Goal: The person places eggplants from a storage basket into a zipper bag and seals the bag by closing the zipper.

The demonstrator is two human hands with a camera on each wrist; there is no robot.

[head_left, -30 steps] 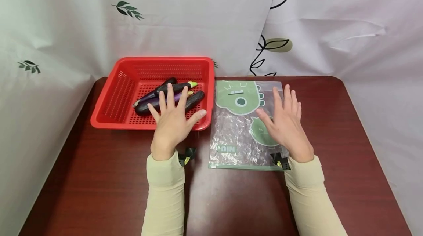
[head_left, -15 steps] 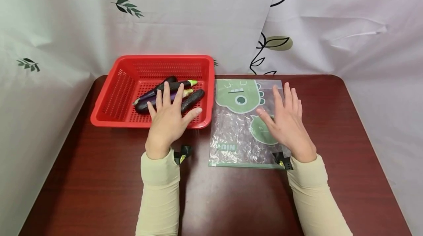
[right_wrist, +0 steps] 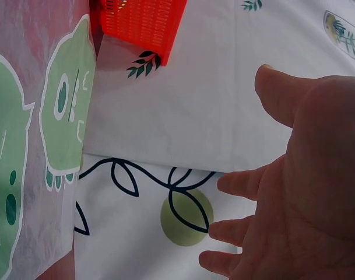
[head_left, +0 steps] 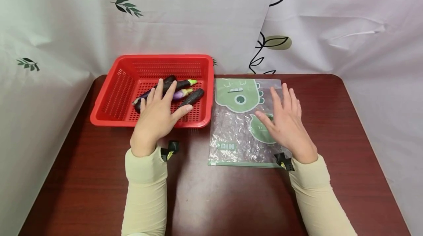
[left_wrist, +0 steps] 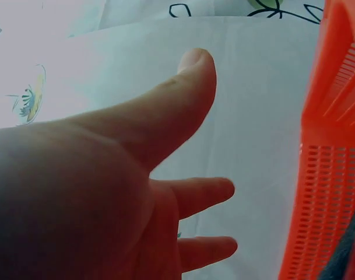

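In the head view my left hand (head_left: 155,116) hovers over the near side of a red plastic basket (head_left: 107,121), fingers spread, holding nothing. Several dark purple eggplants (head_left: 193,97) lie in the basket, partly hidden by that hand. My right hand (head_left: 287,126) is held with spread fingers above the right part of a clear zip bag (head_left: 231,129) printed with green cartoon figures. The bag lies flat, its green slider edge toward me. Both wrist views show straight fingers and bare palms; the left wrist view also catches the basket wall (left_wrist: 323,192).
A dark red wooden table (head_left: 211,199) carries everything. White cloth (head_left: 185,15) with leaf prints hangs behind it and on both sides. The basket stands at the back left, the bag just right of it.
My left hand has drifted left and tilted a little, uncovering more of the eggplants at the right. My right hand has barely moved. Basket and bag stay in place.
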